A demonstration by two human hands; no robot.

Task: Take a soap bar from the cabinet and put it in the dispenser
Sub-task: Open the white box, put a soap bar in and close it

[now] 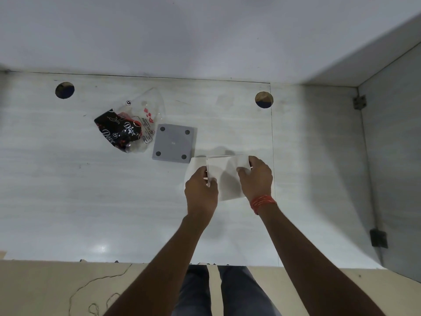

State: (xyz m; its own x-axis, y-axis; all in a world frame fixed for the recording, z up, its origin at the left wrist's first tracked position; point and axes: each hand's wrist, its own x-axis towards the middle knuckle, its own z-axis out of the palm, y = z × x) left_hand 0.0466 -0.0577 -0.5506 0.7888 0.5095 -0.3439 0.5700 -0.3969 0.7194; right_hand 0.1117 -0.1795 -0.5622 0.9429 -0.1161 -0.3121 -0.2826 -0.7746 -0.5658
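A white soap box (pixel 224 176) lies on the cabinet floor (pixel 68 190), a little right of centre. My left hand (pixel 200 192) pinches an opened flap at the box's left end. My right hand (pixel 256 179), with a red thread band at the wrist, grips the box's right end from above. The soap bar itself is hidden inside the box. No dispenser is in view.
A grey square block (pixel 174 143) with four dark dots lies just beyond the box to the left. A torn black and clear Dove wrapper (pixel 126 126) lies left of it. Two round holes (pixel 65 90) (pixel 264 99) pierce the floor near the back wall. A hinged door (pixel 391 156) stands at the right.
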